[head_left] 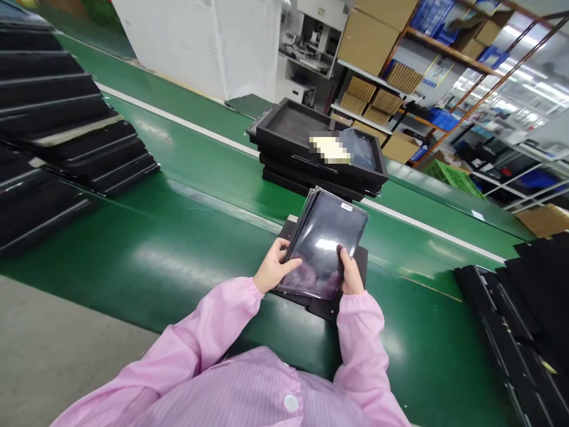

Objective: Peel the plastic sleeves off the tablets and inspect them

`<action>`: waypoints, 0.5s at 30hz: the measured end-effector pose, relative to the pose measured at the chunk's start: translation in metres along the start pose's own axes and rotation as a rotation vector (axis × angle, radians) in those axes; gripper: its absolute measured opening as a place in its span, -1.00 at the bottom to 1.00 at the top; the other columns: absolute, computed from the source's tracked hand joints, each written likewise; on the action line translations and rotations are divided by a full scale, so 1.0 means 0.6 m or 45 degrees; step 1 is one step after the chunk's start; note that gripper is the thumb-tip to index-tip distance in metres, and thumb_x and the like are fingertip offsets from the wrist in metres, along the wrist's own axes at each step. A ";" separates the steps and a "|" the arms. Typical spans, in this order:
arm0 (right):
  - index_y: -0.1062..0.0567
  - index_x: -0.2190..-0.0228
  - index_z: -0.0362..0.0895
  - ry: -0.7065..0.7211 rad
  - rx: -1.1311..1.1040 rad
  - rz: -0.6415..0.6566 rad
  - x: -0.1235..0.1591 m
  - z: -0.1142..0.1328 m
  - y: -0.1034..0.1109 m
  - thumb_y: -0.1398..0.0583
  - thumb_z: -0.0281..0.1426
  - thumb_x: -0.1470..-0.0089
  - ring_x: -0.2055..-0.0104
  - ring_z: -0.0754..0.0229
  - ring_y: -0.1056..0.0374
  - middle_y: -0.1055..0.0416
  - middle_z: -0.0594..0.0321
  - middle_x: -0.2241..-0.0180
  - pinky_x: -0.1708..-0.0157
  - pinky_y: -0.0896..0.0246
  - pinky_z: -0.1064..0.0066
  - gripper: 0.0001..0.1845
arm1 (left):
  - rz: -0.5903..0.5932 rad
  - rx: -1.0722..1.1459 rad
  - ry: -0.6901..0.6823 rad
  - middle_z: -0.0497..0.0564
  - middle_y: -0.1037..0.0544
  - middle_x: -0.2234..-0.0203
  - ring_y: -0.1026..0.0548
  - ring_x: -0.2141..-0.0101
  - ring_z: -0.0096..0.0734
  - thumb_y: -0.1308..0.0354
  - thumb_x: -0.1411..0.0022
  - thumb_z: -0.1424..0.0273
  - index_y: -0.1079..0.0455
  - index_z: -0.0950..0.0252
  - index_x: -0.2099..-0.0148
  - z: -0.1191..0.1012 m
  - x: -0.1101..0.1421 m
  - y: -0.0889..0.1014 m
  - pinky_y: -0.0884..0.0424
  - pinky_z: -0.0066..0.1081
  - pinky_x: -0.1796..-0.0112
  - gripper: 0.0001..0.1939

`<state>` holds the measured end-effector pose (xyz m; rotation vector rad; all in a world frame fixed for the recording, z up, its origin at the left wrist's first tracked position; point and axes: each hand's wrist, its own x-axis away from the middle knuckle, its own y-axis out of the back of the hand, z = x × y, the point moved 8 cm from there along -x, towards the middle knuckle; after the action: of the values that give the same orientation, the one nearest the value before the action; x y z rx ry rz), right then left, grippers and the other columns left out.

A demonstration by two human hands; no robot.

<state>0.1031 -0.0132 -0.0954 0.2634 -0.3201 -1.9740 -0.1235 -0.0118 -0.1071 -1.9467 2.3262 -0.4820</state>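
Observation:
A stack of glossy black tablet-like panels (326, 243) is tilted in front of me, with a small white label near the top edge of the front one. My left hand (276, 265) grips the stack's left side, thumb lying over the front face. On the right edge, my right hand (350, 273) holds it too, its thumb pressed on the glass. Both hands are closed on the stack. Beneath it, partly hidden, a flat black piece (362, 270) rests on the green table (195, 267).
Stacked black trays (293, 121) stand just beyond my hands, with a pixelated patch over the top one. Piles of black trays rise at the left (66, 101) and right (502, 320). Behind are a white panel (186, 41) and shelves with cardboard boxes (371, 38).

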 end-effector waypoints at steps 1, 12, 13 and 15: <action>-0.49 0.37 -0.11 0.047 -0.051 -0.022 -0.009 0.005 0.005 -0.19 0.11 0.06 0.27 0.05 -0.55 -0.60 0.12 0.39 0.25 -0.46 0.25 -0.47 | 0.050 0.000 -0.074 -0.24 -0.46 0.56 -0.40 0.57 -0.53 -0.42 0.13 0.14 -0.11 0.18 0.21 -0.003 -0.008 -0.007 -0.31 -0.48 0.46 -0.40; -0.56 0.68 -0.05 0.591 -0.151 0.113 0.037 0.061 0.019 -0.43 -0.04 0.25 0.58 0.03 -0.48 -0.51 0.19 0.67 0.47 -0.49 0.18 -0.64 | 0.094 -0.367 -0.581 -0.03 -0.52 0.50 -0.52 0.39 -0.24 -0.27 -0.01 0.19 -0.36 0.21 0.30 -0.028 -0.013 0.005 -0.48 -0.24 0.23 -0.73; -0.58 0.66 -0.04 0.632 -0.147 0.133 0.043 0.071 0.024 -0.42 -0.02 0.22 0.57 0.01 -0.49 -0.52 0.19 0.66 0.47 -0.50 0.17 -0.63 | 0.037 -0.365 -0.621 -0.03 -0.54 0.48 -0.53 0.38 -0.24 -0.25 -0.04 0.22 -0.37 0.22 0.24 -0.026 0.001 0.003 -0.48 -0.24 0.22 -0.73; -0.63 0.61 -0.04 0.707 -0.144 0.161 0.053 0.090 0.034 -0.37 0.06 0.16 0.53 -0.03 -0.52 -0.56 0.15 0.60 0.45 -0.52 0.13 -0.58 | -0.165 -0.320 -0.697 -0.02 -0.55 0.42 -0.54 0.36 -0.25 -0.19 -0.11 0.24 -0.38 0.24 0.10 -0.023 0.030 0.002 -0.47 -0.26 0.21 -0.69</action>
<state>0.0898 -0.0448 -0.0392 0.6816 0.1307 -1.7055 -0.1317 -0.0266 -0.0919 -2.0075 1.9859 0.3239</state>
